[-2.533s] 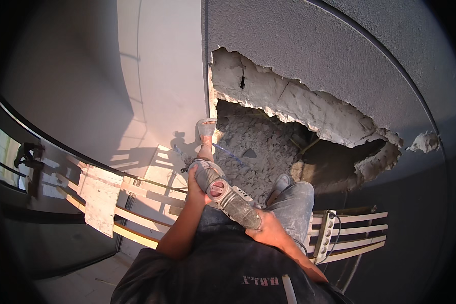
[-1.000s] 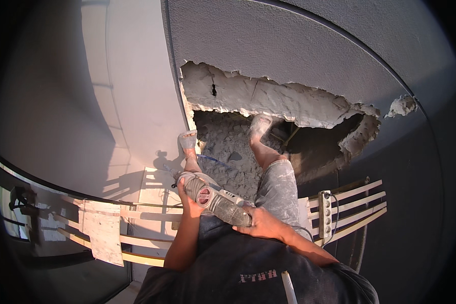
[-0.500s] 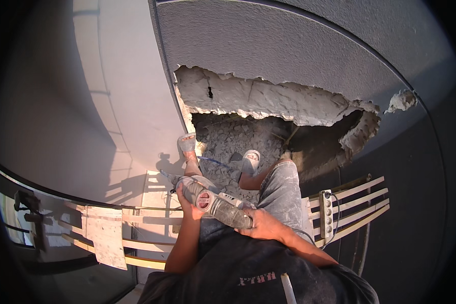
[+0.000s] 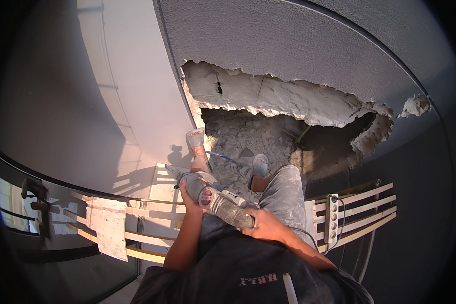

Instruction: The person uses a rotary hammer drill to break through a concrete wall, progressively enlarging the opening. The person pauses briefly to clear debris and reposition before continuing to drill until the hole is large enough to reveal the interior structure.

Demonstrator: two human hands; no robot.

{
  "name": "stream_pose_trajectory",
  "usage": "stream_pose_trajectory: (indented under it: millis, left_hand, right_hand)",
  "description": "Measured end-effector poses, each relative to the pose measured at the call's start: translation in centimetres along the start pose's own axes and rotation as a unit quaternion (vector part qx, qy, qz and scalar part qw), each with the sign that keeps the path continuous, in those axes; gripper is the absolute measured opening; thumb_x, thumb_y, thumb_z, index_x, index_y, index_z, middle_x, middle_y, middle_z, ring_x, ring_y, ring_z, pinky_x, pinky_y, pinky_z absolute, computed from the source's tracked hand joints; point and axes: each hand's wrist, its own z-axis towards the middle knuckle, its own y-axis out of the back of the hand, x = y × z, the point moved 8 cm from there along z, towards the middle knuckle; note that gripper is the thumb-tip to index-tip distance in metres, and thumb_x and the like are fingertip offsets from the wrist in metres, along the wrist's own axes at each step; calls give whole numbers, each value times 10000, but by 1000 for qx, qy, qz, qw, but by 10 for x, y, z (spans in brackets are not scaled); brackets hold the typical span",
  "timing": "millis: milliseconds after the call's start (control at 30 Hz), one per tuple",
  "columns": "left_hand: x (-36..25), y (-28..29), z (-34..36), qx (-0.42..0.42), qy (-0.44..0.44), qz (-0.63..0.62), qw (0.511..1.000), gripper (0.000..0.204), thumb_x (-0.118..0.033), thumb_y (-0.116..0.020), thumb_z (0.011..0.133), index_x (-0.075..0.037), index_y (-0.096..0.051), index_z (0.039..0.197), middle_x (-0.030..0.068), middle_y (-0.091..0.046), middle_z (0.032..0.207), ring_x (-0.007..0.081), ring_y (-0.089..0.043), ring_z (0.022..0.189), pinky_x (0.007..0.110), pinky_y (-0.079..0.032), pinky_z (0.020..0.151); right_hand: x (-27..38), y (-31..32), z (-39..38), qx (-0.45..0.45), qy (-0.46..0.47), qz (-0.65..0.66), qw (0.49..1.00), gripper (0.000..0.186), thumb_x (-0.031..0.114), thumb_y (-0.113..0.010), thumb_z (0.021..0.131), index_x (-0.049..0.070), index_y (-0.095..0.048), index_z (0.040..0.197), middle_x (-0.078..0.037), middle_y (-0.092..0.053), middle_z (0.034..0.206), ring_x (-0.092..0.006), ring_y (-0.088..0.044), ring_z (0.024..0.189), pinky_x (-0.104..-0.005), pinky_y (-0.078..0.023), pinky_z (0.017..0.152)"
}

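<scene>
A dust-covered rotary hammer (image 4: 228, 209) lies slantwise across my lap, its bit end pointing up and left toward the pale wall. My left hand (image 4: 190, 197) is wrapped round the front of its body. At the rear handle, my right hand (image 4: 263, 224) is closed, its fingers partly hidden behind the grip. Beyond the tool, the grey wall has a jagged broken opening (image 4: 278, 99) with thick pale edges. Grey rubble (image 4: 238, 134) fills the space inside it. My sandalled feet rest by the opening, the left at its side edge and the right over the rubble.
Wooden slats (image 4: 367, 205) extend on both sides of me. A white power strip (image 4: 332, 218) with a dark cable lies on the right ones, a pale board (image 4: 107, 228) on the left ones. A blue cable or hose (image 4: 223, 157) crosses the rubble. A white stick (image 4: 290, 289) shows before my shirt.
The view has shifted a little, so the wall and slats sit farther right. My right foot has turned slightly. Both hands keep their hold on the rotary hammer.
</scene>
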Motion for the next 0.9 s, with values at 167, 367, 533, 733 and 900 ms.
stream_pose_trajectory:
  millis: [167,367,533,733,900]
  left_hand:
    - [3,-6,3,13,9,-25,1000,537,-602,-606,909,-88,-688,1041,74,-720,933,265,-711,858,434,-584,809]
    - [7,-7,-3,44,56,-79,994,573,-636,-629,882,-90,-685,1045,66,-713,941,268,-699,881,473,-575,827]
    - [14,-4,3,96,108,-148,978,574,-631,-626,888,-88,-680,1068,76,-712,972,284,-696,902,491,-570,851]
    - [11,-20,-6,111,109,-148,977,578,-625,-620,897,-80,-665,1082,81,-707,961,279,-690,905,487,-567,861]
    - [10,-6,0,87,100,-141,981,587,-637,-607,901,-90,-665,1107,75,-705,969,272,-691,898,472,-575,829]
  right_hand:
    - [6,5,0,-25,20,49,998,432,265,-820,831,13,-719,1166,-250,-747,980,-419,-737,968,-441,-575,840]
    - [4,1,3,-18,-1,15,1000,434,196,-839,843,-10,-710,1202,-170,-780,978,-232,-766,938,-354,-570,849]
    - [-10,-4,8,-36,21,51,998,452,258,-836,816,5,-724,1174,-259,-752,963,-417,-749,963,-427,-579,836]
    - [-1,2,9,-60,21,27,998,457,275,-845,803,-9,-726,1141,-266,-746,947,-421,-750,943,-441,-584,821]
    - [0,1,7,-66,33,-7,997,462,293,-851,801,-11,-727,1125,-252,-746,924,-413,-750,923,-442,-582,814]
